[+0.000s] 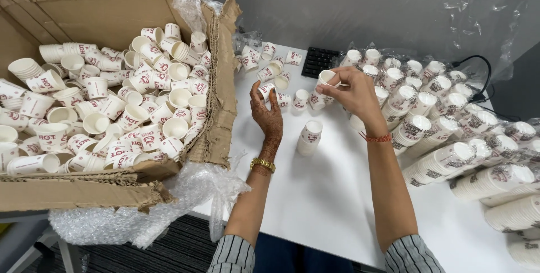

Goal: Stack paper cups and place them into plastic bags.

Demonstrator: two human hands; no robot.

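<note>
White paper cups fill this view, seen from above by the person working at a white counter (332,194). The right hand (355,92) is raised above the counter and pinches a single small paper cup (326,77) by its rim, thumb and fingertips closed on it, the cup's open mouth tipped toward the left. The left hand (266,111), patterned with dark henna and wearing a gold bracelet at the wrist, hovers just left of it with the palm turned inward and the fingers loosely curled and spread, holding nothing. A thin red thread circles the right wrist.

Just below and between the two hands, a short stack of nested cups (310,135) stands upright on the counter. More loose cups (270,65) lie scattered at the far edge, near a black keyboard (318,61).

To the left, a large torn cardboard box (220,98) lined with bubble wrap (169,205) holds a jumbled heap of the same cups with red print. To the right, many long stacks of nested cups (450,163) lie on their sides in rows, covering that end of the counter. Clear plastic sheeting (394,8) hangs behind everything. Striped sleeves show at the bottom edge.
</note>
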